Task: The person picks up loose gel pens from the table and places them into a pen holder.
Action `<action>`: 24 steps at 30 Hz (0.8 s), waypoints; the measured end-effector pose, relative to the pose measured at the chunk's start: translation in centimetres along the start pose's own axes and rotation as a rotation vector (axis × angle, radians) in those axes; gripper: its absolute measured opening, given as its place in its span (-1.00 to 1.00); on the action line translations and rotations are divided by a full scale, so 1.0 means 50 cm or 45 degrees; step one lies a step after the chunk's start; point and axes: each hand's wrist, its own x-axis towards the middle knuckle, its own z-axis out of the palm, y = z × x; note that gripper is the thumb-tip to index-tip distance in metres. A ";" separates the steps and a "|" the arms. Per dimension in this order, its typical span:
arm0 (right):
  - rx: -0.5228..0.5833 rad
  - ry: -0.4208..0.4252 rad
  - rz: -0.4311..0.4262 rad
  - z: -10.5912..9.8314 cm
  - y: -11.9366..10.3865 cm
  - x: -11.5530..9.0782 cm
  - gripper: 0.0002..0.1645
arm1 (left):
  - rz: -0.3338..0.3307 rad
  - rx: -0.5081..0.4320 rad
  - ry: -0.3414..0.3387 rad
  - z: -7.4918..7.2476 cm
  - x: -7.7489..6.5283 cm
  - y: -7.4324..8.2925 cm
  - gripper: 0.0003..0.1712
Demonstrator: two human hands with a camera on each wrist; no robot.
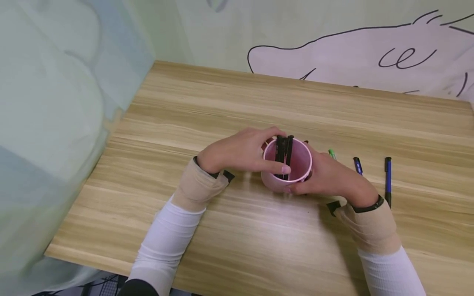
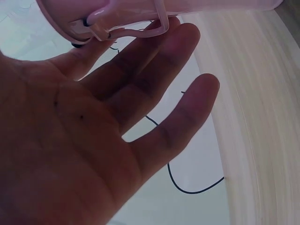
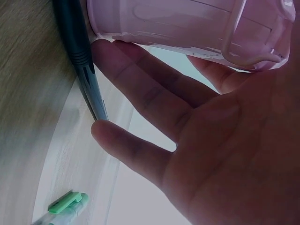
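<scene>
A pink cup (image 1: 274, 186) stands on the wooden table between the two hands. Several black pens (image 1: 280, 149) lean inside it, their tops at the far rim. The left hand (image 1: 244, 150) holds the cup's left side, its thumb crossing the mouth in front of the pens. In the left wrist view, its other fingers lie beside the cup's raised pink trim. From the right, the right hand (image 1: 329, 174) grips the cup, thumb in front and fingers behind. In the right wrist view, a dark pen (image 3: 77, 51) lies beside the right fingertips.
Right of the right hand, a green-capped pen (image 1: 332, 154) and two blue pens, one partly hidden (image 1: 357, 165) and one farther right (image 1: 388, 181), lie on the table (image 1: 207, 102). A patterned wall covering (image 1: 207, 37) rises behind the table's far edge.
</scene>
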 end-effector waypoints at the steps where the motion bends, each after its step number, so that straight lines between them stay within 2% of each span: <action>1: -0.003 0.000 -0.004 0.000 0.000 0.000 0.14 | 0.010 -0.006 0.000 0.000 0.000 0.000 -0.10; 8: -0.028 0.006 0.018 -0.001 -0.004 -0.001 0.10 | 0.104 -0.114 -0.012 0.008 0.002 -0.008 0.12; 13: -0.056 0.009 0.037 -0.001 -0.006 -0.001 0.07 | 0.147 -0.135 -0.032 0.014 0.005 -0.014 0.22; 19: -0.081 0.017 0.005 -0.001 -0.004 0.002 0.07 | 0.168 -0.126 -0.033 0.012 0.005 -0.020 0.20; 24: -0.101 0.023 -0.002 -0.005 -0.002 0.000 0.08 | 0.136 -0.096 -0.034 0.012 0.005 -0.023 0.11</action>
